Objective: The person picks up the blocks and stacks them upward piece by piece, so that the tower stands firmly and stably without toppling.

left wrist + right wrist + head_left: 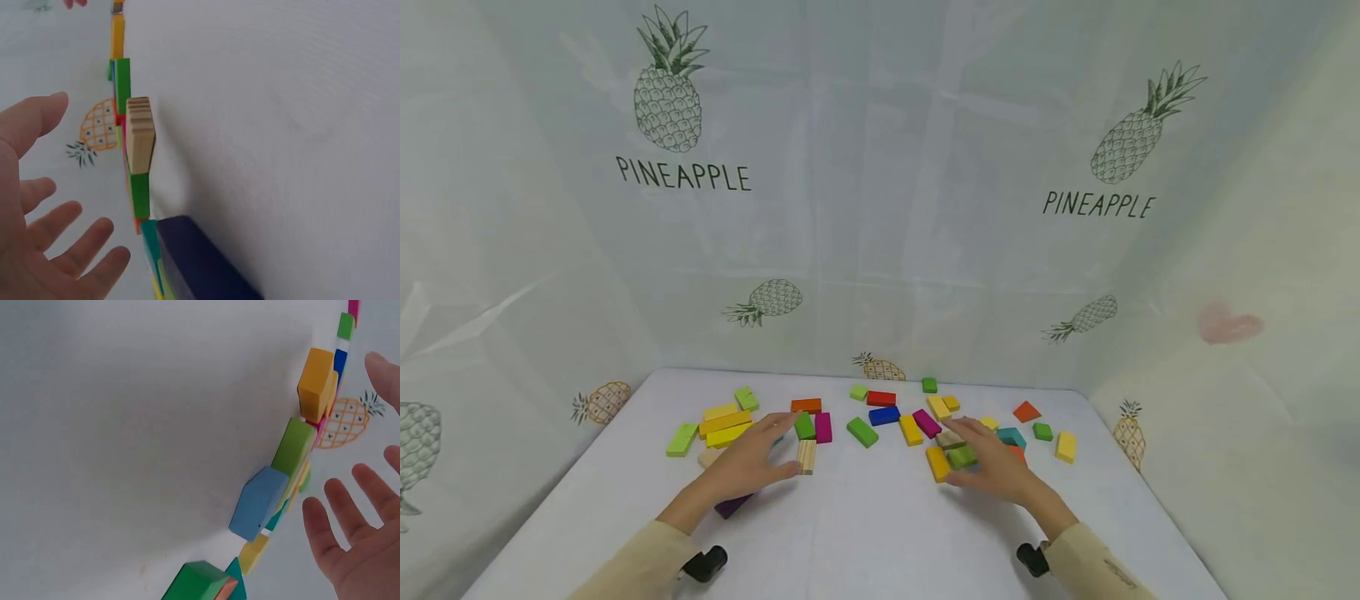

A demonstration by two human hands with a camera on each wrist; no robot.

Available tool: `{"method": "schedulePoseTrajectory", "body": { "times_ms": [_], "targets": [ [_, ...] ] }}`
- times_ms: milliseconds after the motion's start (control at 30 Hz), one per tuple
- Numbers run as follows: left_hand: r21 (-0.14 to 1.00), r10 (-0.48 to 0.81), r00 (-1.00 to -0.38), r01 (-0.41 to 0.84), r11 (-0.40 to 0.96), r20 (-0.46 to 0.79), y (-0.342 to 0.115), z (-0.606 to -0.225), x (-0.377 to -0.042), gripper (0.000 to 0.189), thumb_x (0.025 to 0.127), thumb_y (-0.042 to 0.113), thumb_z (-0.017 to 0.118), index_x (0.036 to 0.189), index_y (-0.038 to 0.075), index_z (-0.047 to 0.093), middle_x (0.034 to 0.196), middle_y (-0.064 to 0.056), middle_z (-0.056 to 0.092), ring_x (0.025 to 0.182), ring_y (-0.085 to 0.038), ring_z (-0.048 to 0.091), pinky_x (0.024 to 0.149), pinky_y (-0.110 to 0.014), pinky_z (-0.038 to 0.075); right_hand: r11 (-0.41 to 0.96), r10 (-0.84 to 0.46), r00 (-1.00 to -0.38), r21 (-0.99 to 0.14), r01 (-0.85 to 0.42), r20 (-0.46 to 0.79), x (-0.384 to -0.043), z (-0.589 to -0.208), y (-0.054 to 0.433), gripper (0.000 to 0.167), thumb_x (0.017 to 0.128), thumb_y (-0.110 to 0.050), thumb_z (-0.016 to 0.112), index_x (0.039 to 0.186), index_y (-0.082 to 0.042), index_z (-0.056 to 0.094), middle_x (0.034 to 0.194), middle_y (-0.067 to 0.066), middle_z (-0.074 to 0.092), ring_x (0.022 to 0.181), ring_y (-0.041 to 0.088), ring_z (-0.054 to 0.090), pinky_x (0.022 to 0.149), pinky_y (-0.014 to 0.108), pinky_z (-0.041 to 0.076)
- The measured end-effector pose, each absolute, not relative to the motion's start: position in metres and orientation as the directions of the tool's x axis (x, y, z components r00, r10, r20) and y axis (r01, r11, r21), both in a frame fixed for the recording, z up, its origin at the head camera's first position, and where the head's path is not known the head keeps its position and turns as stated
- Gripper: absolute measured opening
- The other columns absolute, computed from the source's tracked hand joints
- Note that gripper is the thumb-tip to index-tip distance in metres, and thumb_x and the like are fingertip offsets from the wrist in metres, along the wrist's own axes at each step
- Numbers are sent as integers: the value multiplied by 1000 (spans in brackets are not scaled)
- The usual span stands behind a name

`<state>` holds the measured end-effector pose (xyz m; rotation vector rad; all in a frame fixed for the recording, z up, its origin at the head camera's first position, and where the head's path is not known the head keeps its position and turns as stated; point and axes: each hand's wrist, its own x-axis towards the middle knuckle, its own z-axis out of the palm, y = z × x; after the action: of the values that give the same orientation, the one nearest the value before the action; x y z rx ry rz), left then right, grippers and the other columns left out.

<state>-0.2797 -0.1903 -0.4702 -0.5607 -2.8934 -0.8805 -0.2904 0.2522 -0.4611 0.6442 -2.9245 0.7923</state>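
My left hand [747,463] hovers over the left group of blocks, fingers spread and holding nothing. Beside its fingertips are a striped natural wood block [806,457], a green block [805,426] and a magenta block [823,427]. A dark purple block [732,506] lies partly hidden beneath it. My right hand [1002,469] is above the right group, also spread and without a block. Near its thumb sit an orange-yellow block [937,464] and a light green block [962,456]. The right wrist view shows a blue block [257,503] beside that green one.
Yellow blocks [728,435] lie at the left of the white table [865,533]. Between the hands are a green block [862,432], a blue block [883,415] and a red block [881,398]. An orange triangle [1027,412] lies far right. A pineapple-print curtain [880,208] surrounds the table.
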Motion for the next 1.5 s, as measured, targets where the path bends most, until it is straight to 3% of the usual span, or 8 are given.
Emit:
{"method": "schedulePoseTrajectory", "body": {
  "times_ms": [300, 567, 800, 1000, 1300, 1500],
  "targets": [
    [523, 374, -915, 396, 754, 153, -180, -482, -285, 78, 91, 38, 86, 157, 13, 53, 158, -11, 50, 142, -35, 52, 115, -57, 47, 762, -428, -892, -474, -441, 142, -300, -465, 238, 74, 85, -29, 92, 150, -12, 61, 146, 9, 58, 135, 32, 54, 104, 54, 56],
    [516, 381, -915, 393, 761, 136, -176, -485, -290, 74, 90, 33, 86, 154, 13, 56, 153, -14, 53, 140, -38, 52, 115, -61, 45, 784, -420, -904, -468, -408, 84, -303, -469, 232, 72, 85, -31, 92, 148, -15, 63, 137, 7, 61, 125, 27, 58, 100, 48, 60],
    [508, 394, -906, 415, 755, 155, -173, -485, -294, 66, 88, 28, 89, 145, 7, 64, 138, -8, 58, 127, -31, 57, 111, -55, 50, 810, -410, -910, -431, -397, 66, -305, -476, 231, 65, 84, -29, 92, 144, -19, 68, 139, 9, 60, 128, 29, 55, 99, 48, 60],
    [485, 393, -906, 419, 767, 160, -172, -487, -295, 57, 87, 26, 89, 138, 8, 70, 132, -4, 57, 121, -26, 57, 109, -51, 52, 813, -428, -902, -409, -415, 65, -306, -477, 230, 59, 84, -25, 92, 139, -16, 72, 135, 7, 62, 128, 29, 54, 100, 48, 59],
    [529, 365, -924, 367, 765, 113, -170, -485, -289, 56, 86, 26, 90, 136, 10, 71, 144, -16, 61, 134, -39, 56, 114, -60, 46, 814, -443, -895, -398, -423, 45, -305, -474, 230, 53, 86, -16, 90, 136, -14, 73, 137, 11, 62, 131, 33, 52, 102, 52, 58],
    [547, 372, -923, 363, 754, 100, -170, -485, -288, 61, 85, 24, 91, 139, 9, 68, 144, -16, 63, 137, -40, 55, 115, -61, 44, 827, -435, -900, -380, -415, 35, -304, -471, 229, 56, 84, -19, 91, 137, -12, 72, 138, 12, 63, 131, 34, 53, 102, 53, 58]
  ]
}}
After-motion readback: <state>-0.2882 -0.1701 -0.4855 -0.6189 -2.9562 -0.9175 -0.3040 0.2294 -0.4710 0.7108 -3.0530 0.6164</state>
